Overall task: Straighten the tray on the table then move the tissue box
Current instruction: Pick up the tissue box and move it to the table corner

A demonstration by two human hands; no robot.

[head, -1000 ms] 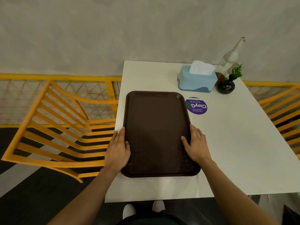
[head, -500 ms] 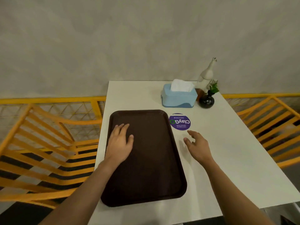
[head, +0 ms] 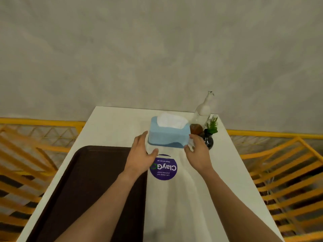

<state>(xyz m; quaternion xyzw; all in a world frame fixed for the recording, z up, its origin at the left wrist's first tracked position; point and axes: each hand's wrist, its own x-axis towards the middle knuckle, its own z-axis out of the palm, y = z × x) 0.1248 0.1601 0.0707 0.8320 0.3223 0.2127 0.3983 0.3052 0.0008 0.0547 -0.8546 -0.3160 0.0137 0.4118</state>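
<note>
A light blue tissue box (head: 168, 135) with white tissue sticking out of its top stands near the far end of the white table (head: 111, 126). My left hand (head: 142, 154) is at the box's left end and my right hand (head: 196, 151) at its right end, both with fingers spread; the fingertips reach the box's sides, and a firm grip is not visible. The dark brown tray (head: 87, 186) lies flat along the table's left side, parallel to the edge, with my left forearm passing over it.
A round purple sticker (head: 164, 169) lies on the table between my hands. Right of the box stand a clear bottle (head: 203, 110), a small brown object (head: 196, 128) and a black vase with a green sprig (head: 209, 139). Orange chairs (head: 288, 172) flank the table; a grey wall is behind.
Both hands left the tray and reached forward to the two ends of the tissue box. The tray stays flat on the table. The camera view moved forward and tilted up.
</note>
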